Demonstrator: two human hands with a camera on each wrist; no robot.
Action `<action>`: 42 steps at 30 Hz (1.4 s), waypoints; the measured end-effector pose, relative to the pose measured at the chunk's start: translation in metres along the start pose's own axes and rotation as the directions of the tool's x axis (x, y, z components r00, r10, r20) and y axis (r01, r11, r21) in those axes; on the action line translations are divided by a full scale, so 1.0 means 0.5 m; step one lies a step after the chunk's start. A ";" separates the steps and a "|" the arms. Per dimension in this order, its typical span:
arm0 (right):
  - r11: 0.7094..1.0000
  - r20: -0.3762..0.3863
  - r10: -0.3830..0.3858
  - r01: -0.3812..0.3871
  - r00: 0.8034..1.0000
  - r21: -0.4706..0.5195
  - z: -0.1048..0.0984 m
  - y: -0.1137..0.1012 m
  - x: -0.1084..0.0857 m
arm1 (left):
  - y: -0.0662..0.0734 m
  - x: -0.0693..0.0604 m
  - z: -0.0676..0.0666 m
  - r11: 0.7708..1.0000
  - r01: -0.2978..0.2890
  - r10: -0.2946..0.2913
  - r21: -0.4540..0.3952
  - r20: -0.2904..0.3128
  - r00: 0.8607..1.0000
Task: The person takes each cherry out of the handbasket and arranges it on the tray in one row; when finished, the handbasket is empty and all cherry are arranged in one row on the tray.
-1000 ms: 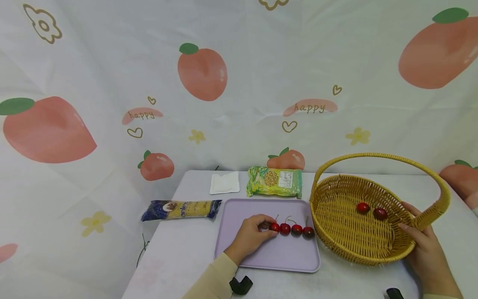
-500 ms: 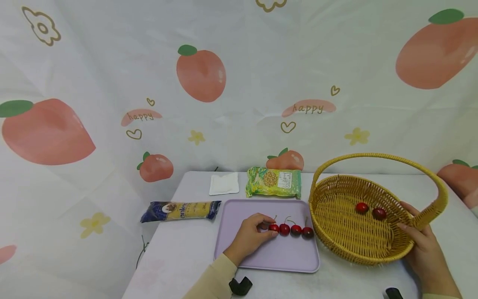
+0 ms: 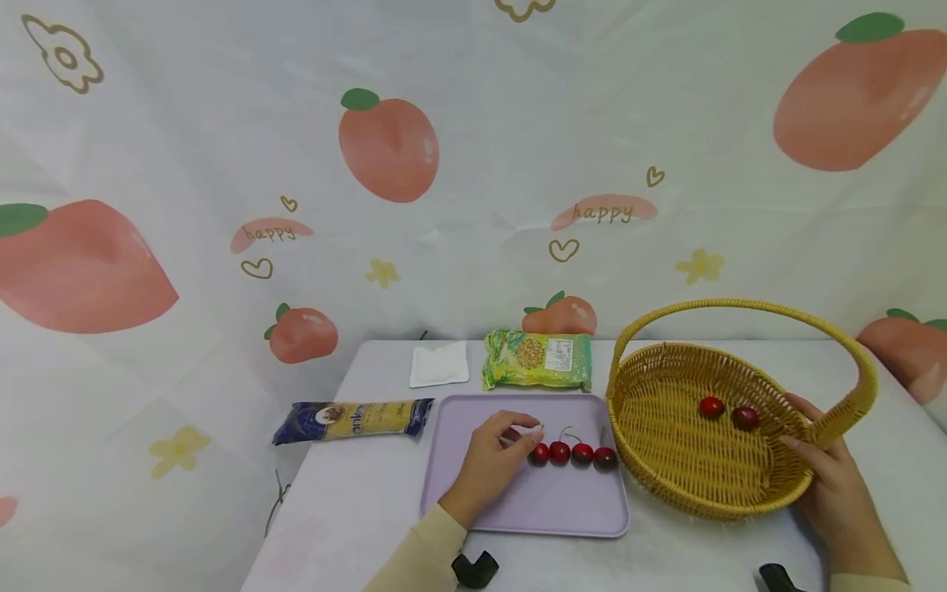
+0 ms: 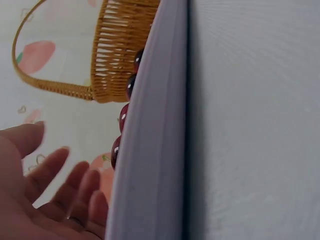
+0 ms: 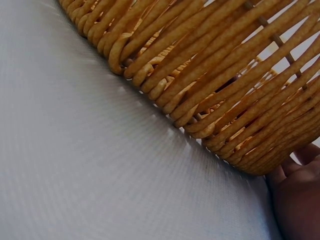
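Note:
Several dark red cherries (image 3: 560, 453) with stems stand in a row on the lilac tray (image 3: 551, 508). My left hand (image 3: 486, 464) hovers over the tray at the row's left end, its fingers loosely bent; in the left wrist view those fingers (image 4: 47, 175) are spread with nothing between them, apart from the cherries. To the right, my right hand (image 3: 838, 493) grips the rim of a yellow wicker basket (image 3: 688, 464), thumb over the edge and fingers behind it. Two cherries (image 3: 712, 407) lie inside the basket. The right wrist view shows mostly the woven wall (image 5: 200, 95).
Behind the tray lie a green and yellow packet (image 3: 537, 360) and a small white packet (image 3: 440, 363). A long blue and yellow pasta packet (image 3: 353, 419) extends over the table's left edge. The basket's tall handle (image 3: 740, 302) arches above it. A printed curtain (image 3: 459, 205) hangs behind.
My left fingers have come off the leftmost cherry and lifted slightly up and away; that cherry stays at the row's end. My right hand keeps its grip on the basket.

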State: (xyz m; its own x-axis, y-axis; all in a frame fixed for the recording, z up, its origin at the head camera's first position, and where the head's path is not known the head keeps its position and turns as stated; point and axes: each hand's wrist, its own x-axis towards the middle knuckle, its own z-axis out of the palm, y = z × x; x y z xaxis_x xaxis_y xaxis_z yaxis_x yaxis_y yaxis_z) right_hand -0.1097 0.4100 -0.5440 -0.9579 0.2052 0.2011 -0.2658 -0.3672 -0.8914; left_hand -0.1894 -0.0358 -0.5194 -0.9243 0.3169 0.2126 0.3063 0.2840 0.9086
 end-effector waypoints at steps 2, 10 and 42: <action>1.000 -0.004 -0.001 0.001 1.000 -0.006 0.001 0.001 0.000 | 0.013 -0.001 0.000 1.000 -0.003 0.003 -0.029 0.012 1.000; 1.000 -0.013 0.004 -0.004 1.000 -0.020 0.001 0.000 -0.002 | 0.080 -0.001 0.023 0.984 -0.077 0.095 -0.159 0.108 0.990; 1.000 0.007 -0.020 0.020 1.000 -0.009 0.002 0.001 -0.001 | 0.212 0.144 0.249 0.970 0.065 0.039 -0.235 0.411 0.911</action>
State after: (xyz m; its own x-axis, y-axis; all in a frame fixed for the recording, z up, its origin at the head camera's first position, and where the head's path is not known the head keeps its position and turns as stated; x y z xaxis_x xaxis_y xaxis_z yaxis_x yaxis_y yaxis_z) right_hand -0.1094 0.4088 -0.5444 -0.9530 0.2059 0.2222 -0.2844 -0.3551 -0.8905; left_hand -0.1953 0.1296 -0.4525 -0.7363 0.6718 0.0810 0.1839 0.0836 0.9794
